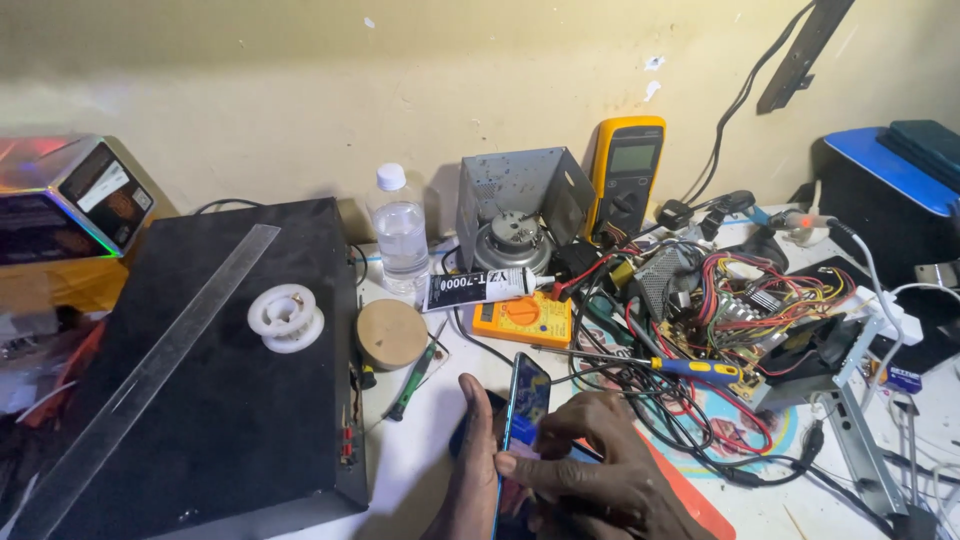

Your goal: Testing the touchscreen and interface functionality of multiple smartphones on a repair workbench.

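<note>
Both hands [560,470] hold a phone [527,395] beside tangled wires [700,400].

Slim glossy smartphone [525,395] on edge between left hand [478,470] and right hand [600,470], at table front. Small orange multimeter [523,320] just behind phone. Large flat black box [210,370] left; tangled coloured wires [720,320] right.

We see a yellow multimeter [626,170], an orange meter [522,320], a white spool [286,317] on a black box [215,400], and a blue-edged phone [522,400].
</note>
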